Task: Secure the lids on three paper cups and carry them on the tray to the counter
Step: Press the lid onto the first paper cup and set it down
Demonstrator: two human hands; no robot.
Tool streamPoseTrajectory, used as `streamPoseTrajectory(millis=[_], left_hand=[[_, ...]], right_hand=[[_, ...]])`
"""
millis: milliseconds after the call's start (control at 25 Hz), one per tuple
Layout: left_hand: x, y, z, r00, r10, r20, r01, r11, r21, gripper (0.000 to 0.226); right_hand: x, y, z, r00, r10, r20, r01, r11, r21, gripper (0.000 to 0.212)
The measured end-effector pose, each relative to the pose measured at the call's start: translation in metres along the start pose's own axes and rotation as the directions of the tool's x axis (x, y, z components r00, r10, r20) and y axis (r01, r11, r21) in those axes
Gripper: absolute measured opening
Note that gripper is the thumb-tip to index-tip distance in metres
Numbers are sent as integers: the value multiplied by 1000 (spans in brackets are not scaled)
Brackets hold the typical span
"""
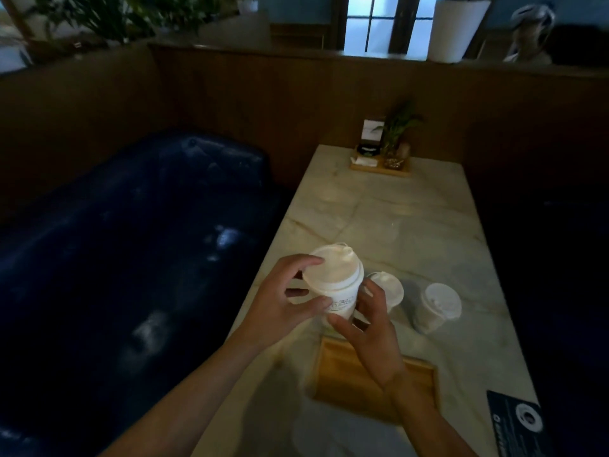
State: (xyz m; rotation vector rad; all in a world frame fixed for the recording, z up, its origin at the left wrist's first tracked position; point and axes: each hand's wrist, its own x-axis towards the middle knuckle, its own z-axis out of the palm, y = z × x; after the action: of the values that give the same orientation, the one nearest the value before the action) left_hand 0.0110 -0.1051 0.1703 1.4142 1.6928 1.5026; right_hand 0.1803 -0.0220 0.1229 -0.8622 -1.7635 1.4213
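the single head-worn camera is looking forward and steeply down from above the near end of a marble table, sitting close over the left hand and right hand, which are filling the lower middle. its wide angle is bending the edges, taking in a dark blue sofa at left and a wooden partition beyond the table's far end. no second view is sharing the scene.
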Motion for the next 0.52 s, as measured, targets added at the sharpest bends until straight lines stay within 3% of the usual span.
streamPoseTrajectory(millis=[200,520], left_hand=[[-1,9,-13,997,60,42,-61,998,22,57],[-2,26,-2,996,74,47,-75,997,28,62]], right_hand=[[-13,-20,4,998,-34,-52,34,999,-12,71],[-25,-40,-21,998,-2,65,2,1000,-1,69]])
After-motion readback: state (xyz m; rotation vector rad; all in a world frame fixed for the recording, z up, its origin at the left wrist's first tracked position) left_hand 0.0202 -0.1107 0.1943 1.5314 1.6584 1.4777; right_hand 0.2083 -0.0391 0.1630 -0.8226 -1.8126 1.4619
